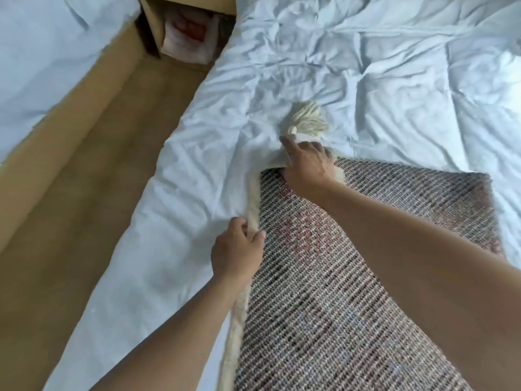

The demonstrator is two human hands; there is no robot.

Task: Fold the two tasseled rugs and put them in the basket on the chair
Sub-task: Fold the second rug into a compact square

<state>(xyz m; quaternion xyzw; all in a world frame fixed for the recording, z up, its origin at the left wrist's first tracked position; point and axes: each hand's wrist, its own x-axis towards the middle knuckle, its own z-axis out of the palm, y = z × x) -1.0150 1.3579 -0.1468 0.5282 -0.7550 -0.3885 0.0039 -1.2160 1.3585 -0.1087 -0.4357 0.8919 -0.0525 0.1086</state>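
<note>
Head view: my left hand (236,249) and right hand (307,165) grip the grey woven cream-tasselled rug's (338,292) far-left edge on the white-sheeted bed (394,80), aligning its fold.

The rug (352,277) shows a coarse, matt mesh-like woven backing with a fuzzy cream edge; its tassel (306,119) is soft yarn. The bed sheet (366,66) is wrinkled matt cloth.

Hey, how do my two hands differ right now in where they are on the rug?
The left hand sits partway along the rug's cream side edge, while the right hand is farther away at the corner, just below the tassel. The left hand's fingers curl over the edge; the right hand's grip is hidden under its back. Both touch the same rug on the white bedding.
</note>
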